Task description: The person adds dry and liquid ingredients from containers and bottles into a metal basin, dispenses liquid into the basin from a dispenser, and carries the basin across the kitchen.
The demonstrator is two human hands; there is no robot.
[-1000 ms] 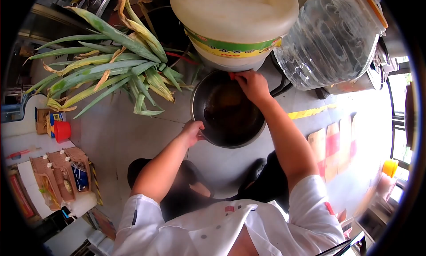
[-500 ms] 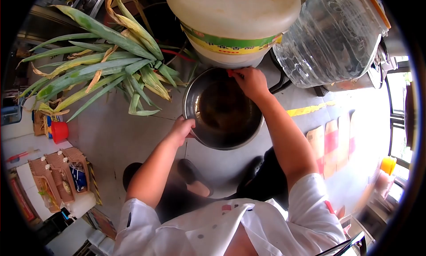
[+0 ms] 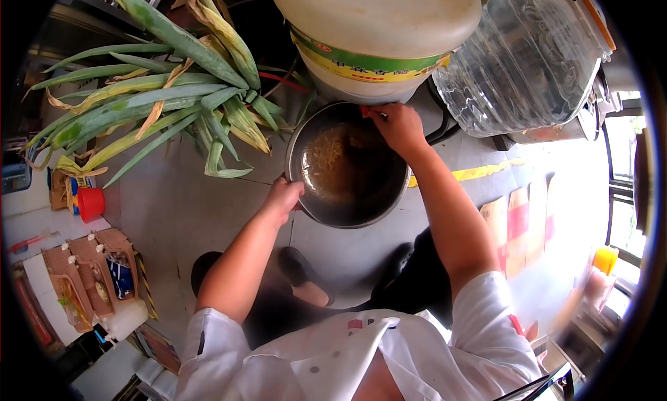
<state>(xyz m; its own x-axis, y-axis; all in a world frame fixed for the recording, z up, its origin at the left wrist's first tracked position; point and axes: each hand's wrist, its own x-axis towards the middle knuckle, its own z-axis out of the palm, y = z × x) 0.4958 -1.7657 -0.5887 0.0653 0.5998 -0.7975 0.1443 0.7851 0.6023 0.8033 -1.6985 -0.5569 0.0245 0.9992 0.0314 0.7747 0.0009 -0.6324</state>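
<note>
Two grips show mid-frame: your left hand (image 3: 283,196) holds the bowl (image 3: 297,158), your right hand (image 3: 400,129) pinches the red part (image 3: 365,111) by the bucket (image 3: 370,57).

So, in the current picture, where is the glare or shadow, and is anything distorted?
Head view: glare whitens the floor near the windows at right; shadow darkens the right inside of the metal bowl; fisheye curvature bends the surroundings, corners black.

The bowl (image 3: 294,151) looks like smooth, shiny metal. The far tub (image 3: 375,19) is smooth, cloudy plastic; the jug (image 3: 514,64) at far right, clear, ribbed, glossy plastic. The near jacket (image 3: 306,352) is matt cloth. At far left, withered leaves (image 3: 226,36) look papery.
</note>
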